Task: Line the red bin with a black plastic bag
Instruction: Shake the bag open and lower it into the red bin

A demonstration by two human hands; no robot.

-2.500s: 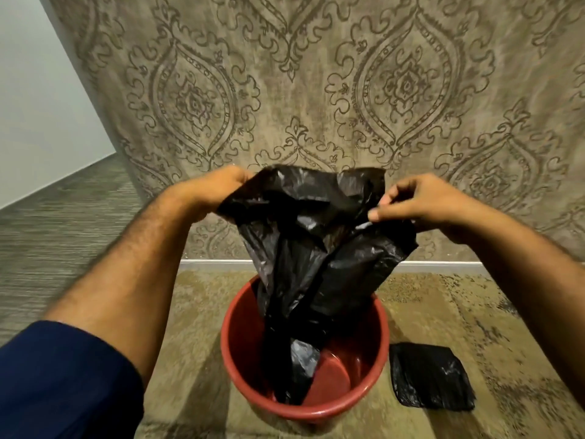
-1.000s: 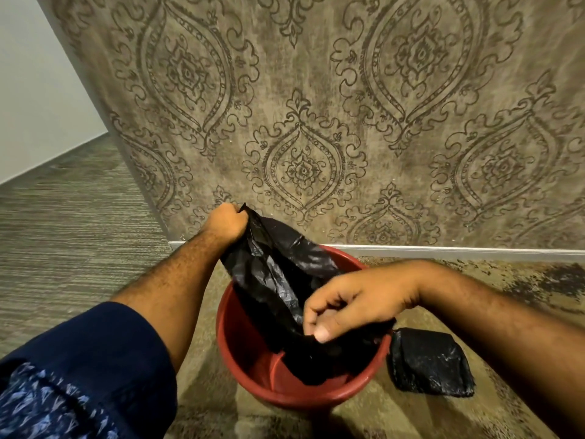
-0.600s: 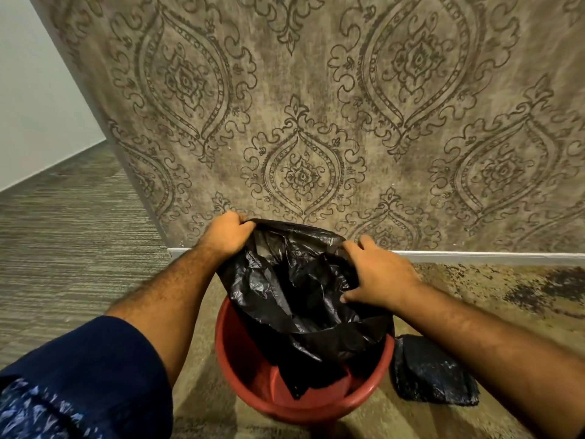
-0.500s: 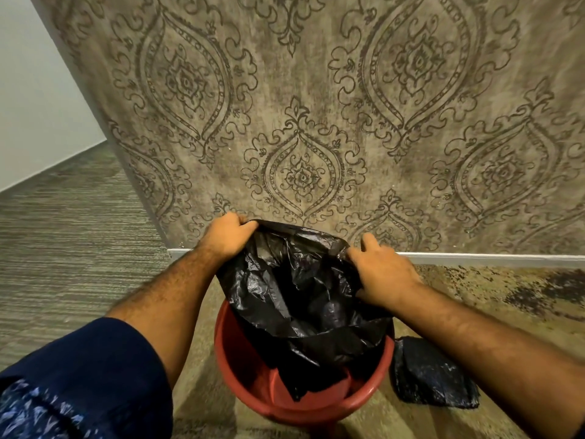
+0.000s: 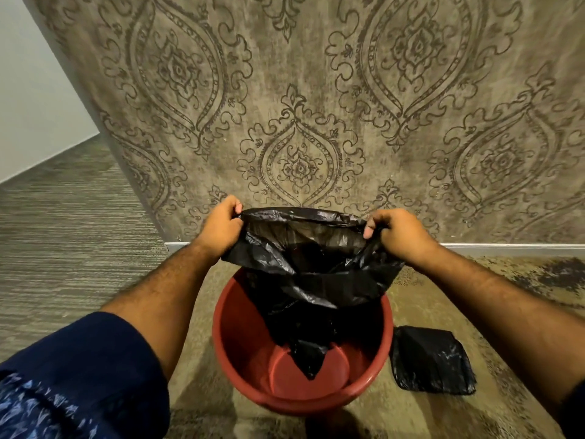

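Above a red bin [image 5: 240, 337] on a worn patterned carpet [image 5: 411, 407], two bare hands stretch open the mouth of a black bag [image 5: 316, 267]. Left hand [image 5: 220, 228] and right hand [image 5: 400, 234] each have fingers curled tight around the bag's top edge, one at either side, pulling the rim taut between them. The film is thin, glossy and heavily creased; its far wall shows slightly see-through where it is stretched. Below the hands the bag narrows and hangs down into the bin, its pointed lower end reaching the round red floor, much of which is uncovered. The bag's mouth is held clear above the bin's rim and is not folded over it. The bin is a smooth plastic pail, round, tapering toward its base, with a rolled lip. Just beside it, at right, a second bag [image 5: 430, 359] lies folded in a flat, roughly square packet on the carpet, apart from the bin. Behind stands a wall [image 5: 300, 90] papered in a grey-brown damask of ornate ogee medallions, with a pale skirting board [image 5: 506, 248] along its foot. A dark blue sleeve [image 5: 79, 359] covers the left upper arm.
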